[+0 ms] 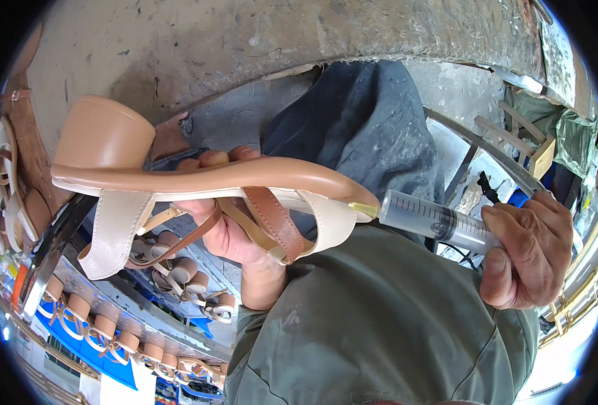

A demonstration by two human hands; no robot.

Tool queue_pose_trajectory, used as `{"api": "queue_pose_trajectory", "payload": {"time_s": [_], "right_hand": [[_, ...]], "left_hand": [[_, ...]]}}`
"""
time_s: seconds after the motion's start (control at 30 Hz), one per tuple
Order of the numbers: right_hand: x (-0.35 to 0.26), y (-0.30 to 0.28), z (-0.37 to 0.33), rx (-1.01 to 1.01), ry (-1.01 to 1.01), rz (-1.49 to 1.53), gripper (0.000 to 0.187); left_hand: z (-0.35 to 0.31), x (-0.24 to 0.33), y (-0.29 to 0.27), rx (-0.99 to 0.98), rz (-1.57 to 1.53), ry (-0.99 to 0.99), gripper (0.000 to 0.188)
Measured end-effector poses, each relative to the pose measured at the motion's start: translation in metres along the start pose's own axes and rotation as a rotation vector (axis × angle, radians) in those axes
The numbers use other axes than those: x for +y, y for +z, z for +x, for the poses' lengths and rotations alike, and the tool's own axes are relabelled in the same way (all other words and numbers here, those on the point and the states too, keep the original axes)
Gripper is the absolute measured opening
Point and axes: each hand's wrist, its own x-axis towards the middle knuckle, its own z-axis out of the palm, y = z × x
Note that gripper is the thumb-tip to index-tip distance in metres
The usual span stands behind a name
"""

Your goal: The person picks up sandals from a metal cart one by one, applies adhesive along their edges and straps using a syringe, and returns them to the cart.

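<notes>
A tan block-heeled sandal with cream and brown straps is held up sole-first in front of me. My left hand is closed round its middle, fingers over the sole edge and palm behind the straps. In my right hand is a clear plastic syringe with a dark plunger tip, gripped at its rear end. The syringe's yellowish nozzle meets the toe end of the sandal, by the edge of the cream front strap. Whether any liquid leaves it cannot be made out.
A worn, stained work surface curves along the top. Several matching sandals stand in a row on a rack at lower left, with more sandals at the far left. A wooden stool-like frame stands at the right.
</notes>
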Motion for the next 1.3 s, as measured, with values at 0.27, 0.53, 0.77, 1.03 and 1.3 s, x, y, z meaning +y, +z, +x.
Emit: {"api": "queue_pose_trajectory", "payload": {"time_s": [0.27, 0.53, 0.77, 1.03, 1.3], "right_hand": [[0.003, -0.001, -0.015, 0.014, 0.058, 0.027, 0.021], [0.003, 0.000, -0.027, 0.096, 0.127, 0.007, 0.021], [0.008, 0.010, -0.033, 0.173, 0.091, 0.007, 0.022], [0.016, -0.012, -0.054, 0.165, 0.409, 0.277, 0.035], [-0.003, 0.095, -0.014, 0.327, 0.205, 1.008, 0.052]], "left_hand": [[-0.004, 0.005, -0.008, -0.001, 0.219, 0.003, 0.041], [0.000, 0.004, 0.005, -0.037, -0.324, -0.073, 0.051], [0.006, 0.004, 0.026, 0.224, -0.255, -0.187, 0.046], [0.011, 0.009, 0.033, 0.195, -0.301, -0.194, 0.042], [0.002, 0.024, 0.059, 0.111, -0.247, -0.040, 0.032]]}}
